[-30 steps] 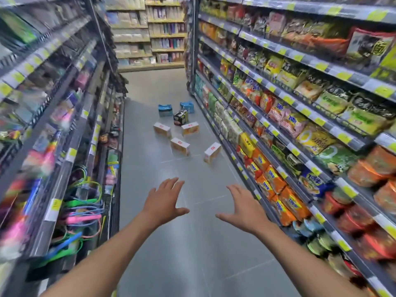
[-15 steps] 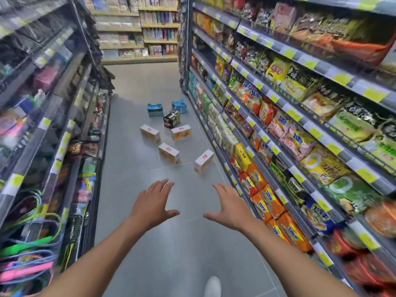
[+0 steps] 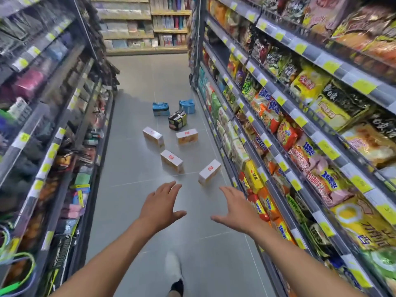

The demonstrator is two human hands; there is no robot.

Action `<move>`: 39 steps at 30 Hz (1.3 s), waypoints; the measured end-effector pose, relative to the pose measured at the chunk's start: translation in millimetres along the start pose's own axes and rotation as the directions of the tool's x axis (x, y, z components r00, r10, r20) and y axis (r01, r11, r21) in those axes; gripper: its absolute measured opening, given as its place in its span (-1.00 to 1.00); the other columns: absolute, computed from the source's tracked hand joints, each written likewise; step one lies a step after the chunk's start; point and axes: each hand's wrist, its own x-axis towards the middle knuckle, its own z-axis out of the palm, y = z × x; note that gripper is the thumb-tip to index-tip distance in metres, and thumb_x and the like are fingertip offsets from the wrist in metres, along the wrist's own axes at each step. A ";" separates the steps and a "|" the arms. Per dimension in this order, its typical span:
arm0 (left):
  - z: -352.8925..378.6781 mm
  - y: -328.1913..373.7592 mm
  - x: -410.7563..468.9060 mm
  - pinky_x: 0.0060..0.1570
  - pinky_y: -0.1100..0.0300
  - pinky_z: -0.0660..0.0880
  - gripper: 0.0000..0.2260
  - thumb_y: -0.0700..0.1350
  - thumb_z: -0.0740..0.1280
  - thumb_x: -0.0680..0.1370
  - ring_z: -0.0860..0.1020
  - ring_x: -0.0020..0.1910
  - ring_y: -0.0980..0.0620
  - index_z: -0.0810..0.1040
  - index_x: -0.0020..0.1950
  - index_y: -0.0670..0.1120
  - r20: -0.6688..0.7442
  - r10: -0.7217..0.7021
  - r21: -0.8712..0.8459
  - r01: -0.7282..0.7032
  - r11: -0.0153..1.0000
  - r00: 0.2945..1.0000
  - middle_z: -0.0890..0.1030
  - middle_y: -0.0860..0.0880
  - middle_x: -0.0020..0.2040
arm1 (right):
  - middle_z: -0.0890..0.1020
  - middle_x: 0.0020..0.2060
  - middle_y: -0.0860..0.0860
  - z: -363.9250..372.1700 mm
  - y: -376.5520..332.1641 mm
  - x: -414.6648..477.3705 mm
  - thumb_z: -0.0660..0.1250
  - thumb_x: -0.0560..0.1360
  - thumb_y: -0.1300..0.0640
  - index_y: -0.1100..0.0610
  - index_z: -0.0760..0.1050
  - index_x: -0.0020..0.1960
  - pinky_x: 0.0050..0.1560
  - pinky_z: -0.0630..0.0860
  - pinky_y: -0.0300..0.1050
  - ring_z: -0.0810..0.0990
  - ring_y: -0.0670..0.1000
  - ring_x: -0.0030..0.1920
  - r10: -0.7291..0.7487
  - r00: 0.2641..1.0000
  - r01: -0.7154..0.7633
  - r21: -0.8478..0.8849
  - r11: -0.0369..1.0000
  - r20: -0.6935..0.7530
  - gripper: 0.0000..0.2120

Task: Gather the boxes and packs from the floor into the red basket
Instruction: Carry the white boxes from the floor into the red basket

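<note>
We have walked a little nearer down the aisle. The left shelf [image 3: 53, 146] has slid past us, and the things on the floor [image 3: 132, 211] look bigger and closer than a moment ago. Our white shoe [image 3: 172, 264] now steps out below us.

Our left hand [image 3: 159, 207] is held out in front with its fingers straight and spread, holding nothing, same as before. Our right hand [image 3: 236, 209] is also flat, spread and holding nothing. Neither hand touches anything yet.

So nothing is picked up. We think we are only at the very start, walking up to the pile. All the boxes and packs lie on the floor ahead of our hands. We cannot see the red basket anywhere here, so we will need to find it.

The floor is gray tile, smooth and a bit shiny, with thin lines.

There are four boxes. From the left come the far box [image 3: 153, 136], the middle box [image 3: 171, 160], the back box [image 3: 186, 136] and the near box [image 3: 209, 172]. They look like stiff card, white on top with a small red mark and orange on the sides. They have flat faces and sharp corners, so we think they will be easy to grab.

Behind them sit a blue pack [image 3: 161, 108], a dark pack [image 3: 177, 120] and a second blue pack [image 3: 187, 106]. These look soft, lumpy and wrapped in crinkly plastic.

The right shelf [image 3: 278, 146] is full of bright, puffy bags.
</note>
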 end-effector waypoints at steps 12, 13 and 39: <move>-43.7 -58.4 213.7 0.44 -0.01 0.36 -0.21 0.31 0.37 0.51 0.22 0.58 -0.02 0.17 0.62 0.05 -0.005 0.086 -0.018 -0.086 0.996 0.996 0.21 0.02 0.63 | 0.28 0.56 -0.08 -51.0 15.4 190.7 0.47 0.33 -0.39 -0.05 0.15 0.62 0.49 0.37 0.09 0.26 0.03 0.55 0.114 0.993 -0.111 0.068 0.991 -0.033 0.01; -46.7 -60.4 229.2 0.43 -0.01 0.37 -0.21 0.31 0.38 0.51 0.23 0.58 -0.02 0.18 0.62 0.05 0.002 0.091 -0.018 -0.091 0.996 0.996 0.22 0.02 0.63 | 0.28 0.56 -0.08 -53.7 17.6 203.2 0.47 0.33 -0.40 -0.04 0.16 0.61 0.49 0.38 0.09 0.26 0.03 0.55 0.127 0.991 -0.124 0.075 0.989 -0.032 0.01; 45.1 -79.8 558.3 0.47 -0.10 0.35 -0.23 0.31 0.39 0.51 0.25 0.57 -0.07 0.19 0.61 0.07 0.204 0.168 -0.017 -0.168 0.986 0.964 0.25 0.00 0.62 | 0.20 0.63 0.01 -58.7 169.3 515.6 0.47 0.45 -0.32 -0.03 0.09 0.67 0.53 0.30 0.15 0.18 0.10 0.61 0.278 0.950 -0.303 0.207 0.930 0.142 -0.03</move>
